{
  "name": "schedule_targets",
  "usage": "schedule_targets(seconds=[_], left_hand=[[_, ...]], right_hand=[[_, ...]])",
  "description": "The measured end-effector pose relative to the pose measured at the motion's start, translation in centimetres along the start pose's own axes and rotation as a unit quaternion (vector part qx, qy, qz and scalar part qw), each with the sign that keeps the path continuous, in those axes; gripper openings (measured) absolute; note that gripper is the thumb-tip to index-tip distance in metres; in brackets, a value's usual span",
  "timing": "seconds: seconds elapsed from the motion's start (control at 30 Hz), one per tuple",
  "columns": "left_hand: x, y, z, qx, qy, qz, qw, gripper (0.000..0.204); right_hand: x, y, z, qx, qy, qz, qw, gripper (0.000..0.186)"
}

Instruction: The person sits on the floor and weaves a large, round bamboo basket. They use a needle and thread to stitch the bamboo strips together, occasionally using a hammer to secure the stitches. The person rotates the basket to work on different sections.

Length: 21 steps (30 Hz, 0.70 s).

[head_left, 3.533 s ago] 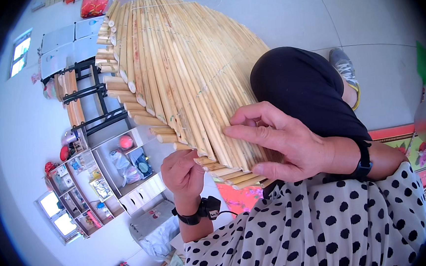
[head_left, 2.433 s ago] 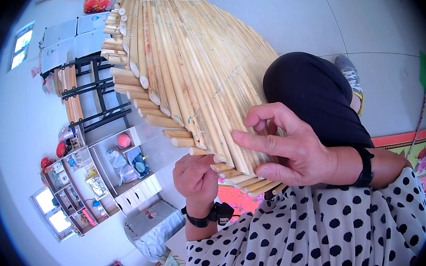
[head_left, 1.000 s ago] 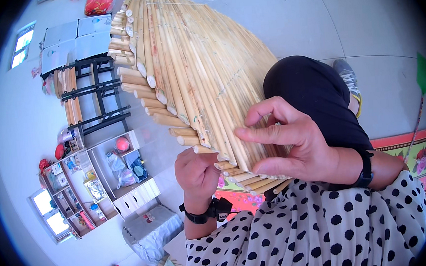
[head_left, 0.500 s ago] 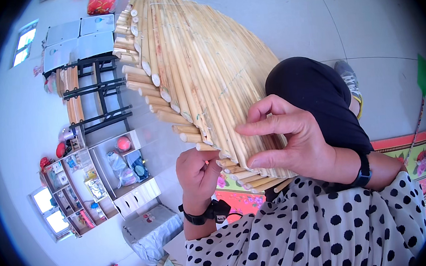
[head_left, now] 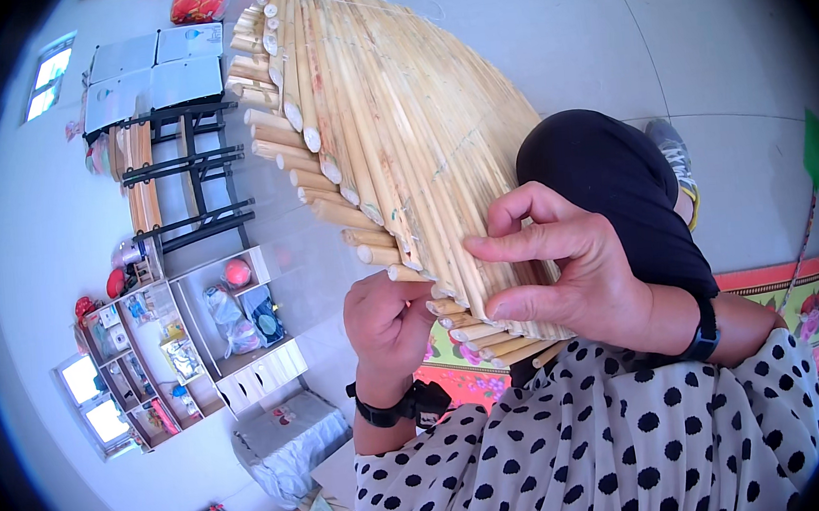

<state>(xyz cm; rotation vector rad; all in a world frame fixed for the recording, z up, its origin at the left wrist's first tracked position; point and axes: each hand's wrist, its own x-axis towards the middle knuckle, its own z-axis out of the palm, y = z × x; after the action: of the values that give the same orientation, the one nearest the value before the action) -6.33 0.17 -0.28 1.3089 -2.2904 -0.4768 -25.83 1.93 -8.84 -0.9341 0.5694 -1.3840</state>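
Note:
A curved mat of pale, peeled stalks (head_left: 421, 150), bound with thin thread, stretches away from my lap. Its cut stalk ends form an uneven left edge. Against the near left corner, my left hand (head_left: 391, 325) is closed in a curl, its fingertips turned in by the stalk ends; whatever they grip is hidden. My right hand (head_left: 572, 268) lies over the mat's near end. Its thumb and forefinger are apart, with the tips close to or touching the outer stalks, and the other fingers are bent.
My dark-clad knee (head_left: 583, 163) is beside the mat's right edge. A red floral cloth (head_left: 793, 309) is at the right, near a green paddle-shaped thing (head_left: 815, 151). Shelves (head_left: 165, 358), a black metal frame (head_left: 190, 166) and white cabinets (head_left: 154, 69) line the left.
The mat and both hands sit slightly farther right in the picture. My hands keep nearly the same pose, the right thumb and forefinger still apart.

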Motion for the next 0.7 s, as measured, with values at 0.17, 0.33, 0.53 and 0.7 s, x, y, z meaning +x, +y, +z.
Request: schedule_targets(seconds=[0.17, 0.33, 0.53, 0.7], left_hand=[[0.5, 1.3, -0.2, 0.017, -0.020, -0.021, 0.999, 0.010], [0.5, 2.5, -0.3, 0.018, -0.028, -0.083, 0.996, 0.016], [-0.3, 3.0, -0.1, 0.019, -0.016, -0.103, 0.994, 0.017], [-0.4, 2.8, 0.4, -0.021, 0.004, -0.123, 0.992, 0.016]], right_hand=[[0.0, 0.1, 0.3, -0.012, 0.005, -0.008, 1.000, 0.045], [-0.3, 0.2, 0.6, -0.031, 0.007, -0.024, 0.999, 0.044], [-0.5, -0.4, 0.5, -0.021, 0.008, -0.007, 1.000, 0.043], [-0.3, -0.4, 0.5, -0.012, 0.016, -0.014, 1.000, 0.041]])
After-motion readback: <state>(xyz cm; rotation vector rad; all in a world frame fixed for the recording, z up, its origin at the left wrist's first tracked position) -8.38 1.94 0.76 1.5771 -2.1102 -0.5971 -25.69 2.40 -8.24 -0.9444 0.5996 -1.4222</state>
